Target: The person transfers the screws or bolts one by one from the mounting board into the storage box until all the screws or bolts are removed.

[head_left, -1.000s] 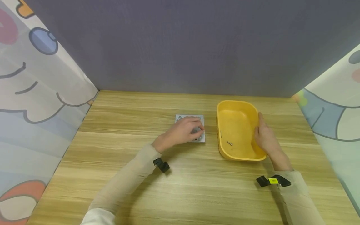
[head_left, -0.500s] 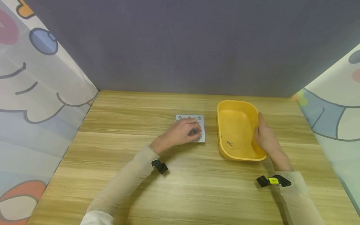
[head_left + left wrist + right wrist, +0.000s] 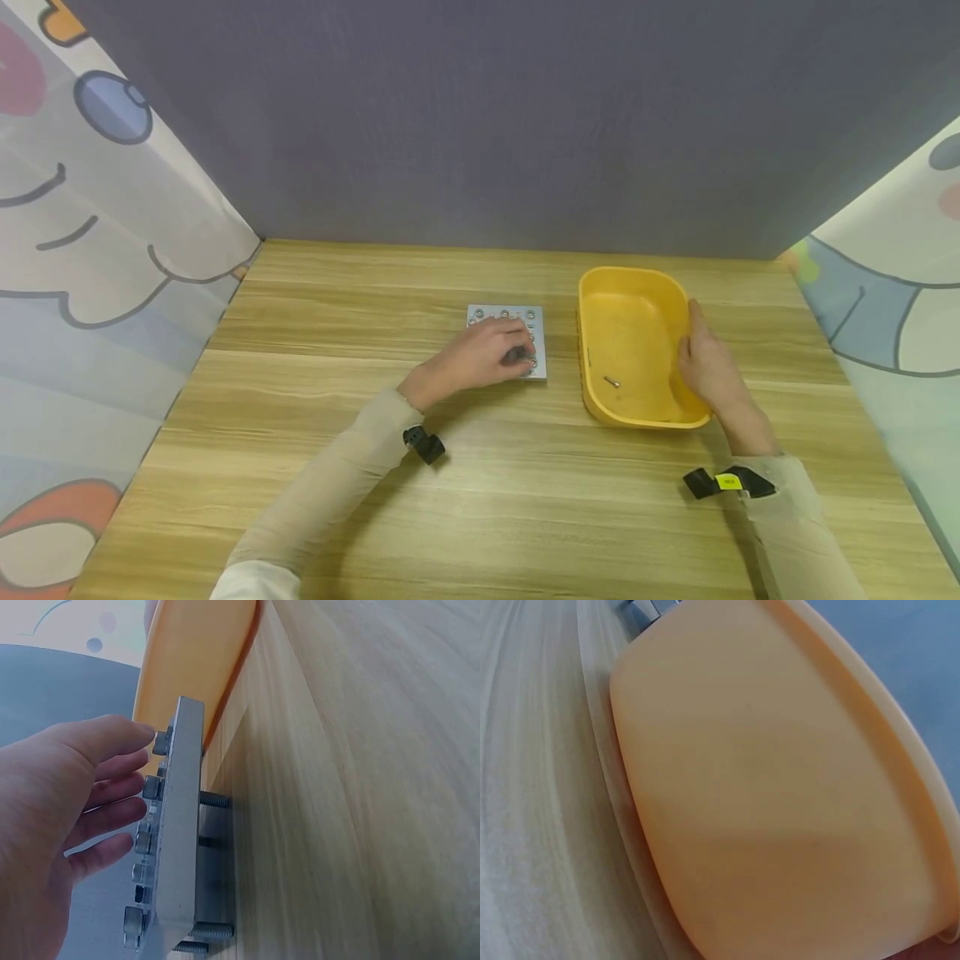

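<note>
The left hand (image 3: 483, 354) has edged leftward, fingers curved over the metal plate (image 3: 539, 346), pinch unclear; the right hand (image 3: 708, 365) grips the yellow tray (image 3: 626, 333) beside it, screw (image 3: 612, 382) inside. Wooden table (image 3: 517, 525), grey wall (image 3: 487, 125) behind.

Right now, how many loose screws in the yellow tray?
1 clear: a screw toward the near end of the yellow tray. A thin mark by its left side is unclear; others may be hidden.
</note>
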### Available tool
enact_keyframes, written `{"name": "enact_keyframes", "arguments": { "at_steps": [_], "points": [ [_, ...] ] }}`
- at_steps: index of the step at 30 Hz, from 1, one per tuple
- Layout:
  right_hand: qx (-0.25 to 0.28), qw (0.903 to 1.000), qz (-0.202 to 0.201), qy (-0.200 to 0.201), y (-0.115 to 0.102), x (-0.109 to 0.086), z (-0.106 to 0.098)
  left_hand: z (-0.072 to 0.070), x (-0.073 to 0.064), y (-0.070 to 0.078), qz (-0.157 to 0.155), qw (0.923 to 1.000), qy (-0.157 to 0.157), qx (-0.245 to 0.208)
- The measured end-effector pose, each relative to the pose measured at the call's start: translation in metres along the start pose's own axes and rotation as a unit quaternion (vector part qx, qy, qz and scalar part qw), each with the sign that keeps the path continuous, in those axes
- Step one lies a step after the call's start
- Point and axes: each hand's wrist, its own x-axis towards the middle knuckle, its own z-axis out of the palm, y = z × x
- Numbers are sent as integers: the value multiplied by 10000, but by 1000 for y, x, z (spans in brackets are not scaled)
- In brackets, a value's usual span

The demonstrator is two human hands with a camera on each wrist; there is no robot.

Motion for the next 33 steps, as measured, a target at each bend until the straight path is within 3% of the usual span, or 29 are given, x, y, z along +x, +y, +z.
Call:
{"name": "enact_keyframes", "arguments": {
  "at_steps": [19, 26, 33],
  "points": [
    [27, 10000, 33, -18, 0, 1, 0, 2, 7, 1, 25, 9997, -205, 102],
    [-4, 10000, 12, 8, 1, 1, 0, 2, 6, 2, 158, 9998, -85, 18],
    [-5, 10000, 1, 13, 2, 1, 1, 3, 5, 3, 95, 9999, -109, 63]
  ]
}}
